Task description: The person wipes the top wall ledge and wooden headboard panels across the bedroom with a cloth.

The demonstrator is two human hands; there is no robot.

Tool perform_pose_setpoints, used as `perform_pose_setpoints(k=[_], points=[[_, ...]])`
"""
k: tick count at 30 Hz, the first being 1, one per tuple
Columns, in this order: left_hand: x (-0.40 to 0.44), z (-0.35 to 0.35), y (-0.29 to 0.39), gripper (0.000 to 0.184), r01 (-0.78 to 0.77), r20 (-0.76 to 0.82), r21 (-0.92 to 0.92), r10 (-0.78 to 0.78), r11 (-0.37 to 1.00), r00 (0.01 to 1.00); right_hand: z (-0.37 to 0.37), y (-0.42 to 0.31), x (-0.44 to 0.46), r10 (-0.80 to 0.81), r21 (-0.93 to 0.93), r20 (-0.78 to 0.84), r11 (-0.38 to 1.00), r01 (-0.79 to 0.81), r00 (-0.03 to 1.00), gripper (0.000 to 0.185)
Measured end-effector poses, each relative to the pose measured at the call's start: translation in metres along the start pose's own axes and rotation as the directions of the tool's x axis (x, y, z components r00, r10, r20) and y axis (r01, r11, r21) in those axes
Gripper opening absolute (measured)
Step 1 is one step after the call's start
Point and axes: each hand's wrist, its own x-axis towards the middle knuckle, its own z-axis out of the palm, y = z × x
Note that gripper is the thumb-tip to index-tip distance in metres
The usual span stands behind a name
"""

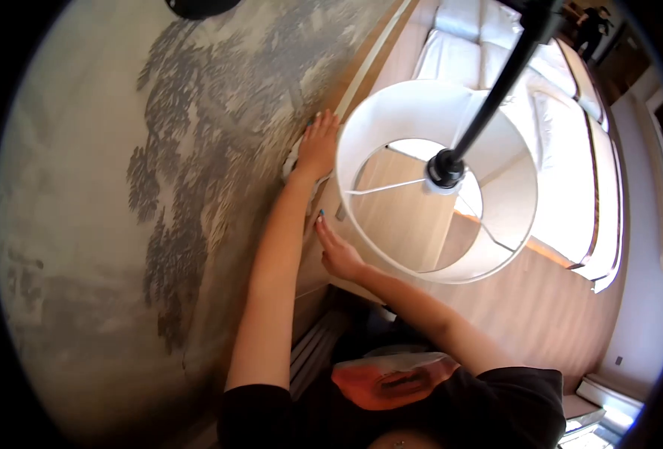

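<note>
My left hand (320,146) lies with fingers stretched along the wooden ledge at the foot of the wall. Under its palm and wrist a crumpled white cloth (292,161) shows in part. Closer to my body, my right hand (340,253) is open, its fingers reaching toward the same edge, and I see nothing in it. A white drum lampshade (522,161) on a black pole (500,82) stands just right of both hands, and I look down into its open top. Through it a light wooden surface (399,206) appears.
A textured wall (84,179) with grey leaf-like patterns fills the left side. White-covered furniture (571,179) stands beyond the lamp on a wooden floor (526,314). Far off at top right is a person in dark clothes (592,31).
</note>
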Motion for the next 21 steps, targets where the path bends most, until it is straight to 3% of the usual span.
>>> perform_pose_setpoints(k=[8, 11, 17, 21], points=[[-0.063, -0.030, 0.015, 0.056, 0.068, 0.105, 0.010, -0.069, 0.998, 0.992, -0.029, -0.025, -0.005, 0.087, 0.254, -0.049, 0.965, -0.072, 0.995, 0.073], [-0.105, -0.041, 0.011, 0.057, 0.028, 0.180, 0.056, -0.038, 0.998, 0.983, -0.039, -0.035, -0.007, 0.172, 0.290, -0.015, 0.944, -0.160, 0.985, 0.073], [-0.202, -0.079, 0.015, 0.058, 0.070, 0.225, 0.018, -0.072, 0.997, 0.972, -0.024, -0.044, -0.002, -0.032, 0.168, -0.251, 0.983, 0.076, 0.967, 0.072], [-0.272, -0.108, 0.021, 0.058, 0.094, 0.263, 0.014, -0.094, 0.995, 0.960, -0.034, -0.056, 0.016, -0.072, 0.081, -0.324, 0.991, 0.103, 0.943, 0.064]])
